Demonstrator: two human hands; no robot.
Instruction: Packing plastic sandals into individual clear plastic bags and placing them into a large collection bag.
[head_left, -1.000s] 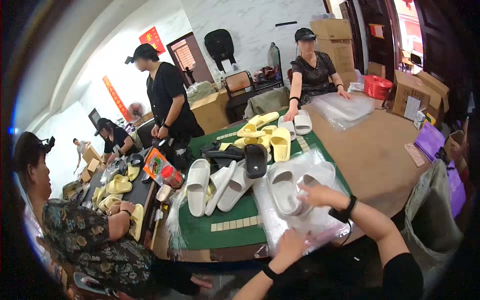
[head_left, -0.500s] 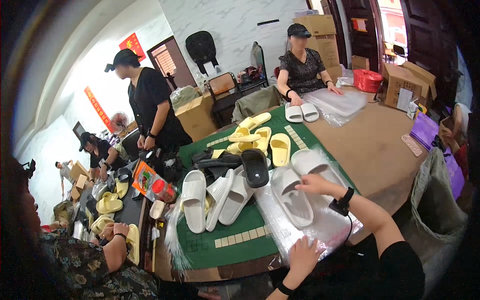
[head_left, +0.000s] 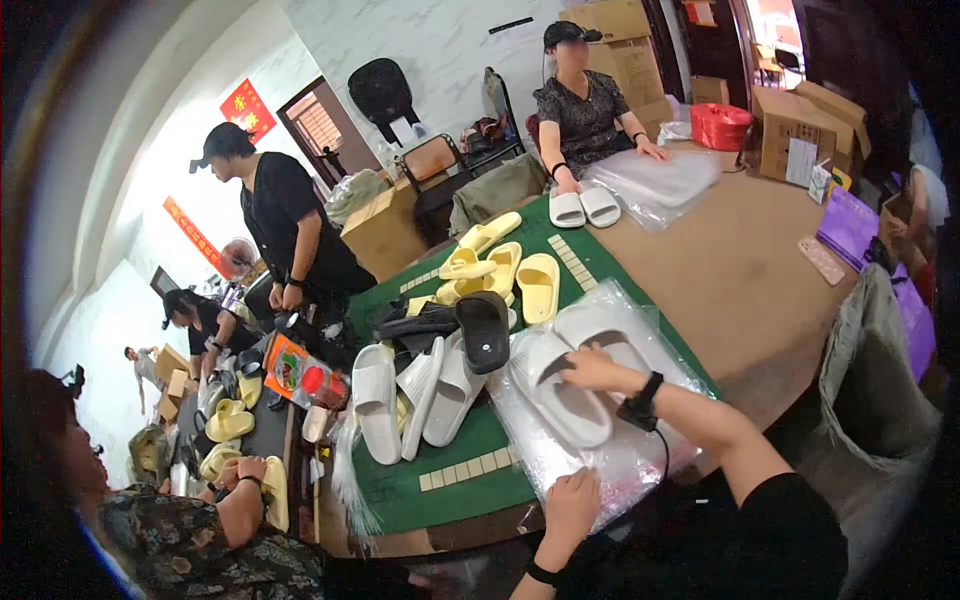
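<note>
A pair of white slippers, the nearer slipper [head_left: 568, 408] and the farther slipper [head_left: 600, 330], lies on a stack of clear plastic bags [head_left: 640, 455] at the table's near edge. My right hand [head_left: 600, 368] is at the nearer slipper's strap, its fingers closed on it. Lower down, my left hand [head_left: 572, 510] has its fingers drawn together at the near edge of the plastic bags. Left of the stack are more white slippers [head_left: 377, 405], a black slipper [head_left: 483, 332] and several yellow slippers [head_left: 539, 287].
A green mat [head_left: 400, 510] covers part of the brown table [head_left: 740, 280]. Across it, a person [head_left: 585, 110] touches other white slippers [head_left: 584, 207] beside plastic bags. Several people work at the left. A jar [head_left: 325, 385], a phone [head_left: 820, 260] and a sack [head_left: 870, 380] are nearby.
My left hand's fingers have gone from spread to drawn together at the bags' edge. My right hand stays at the white slipper. The whole view has shifted a little.
</note>
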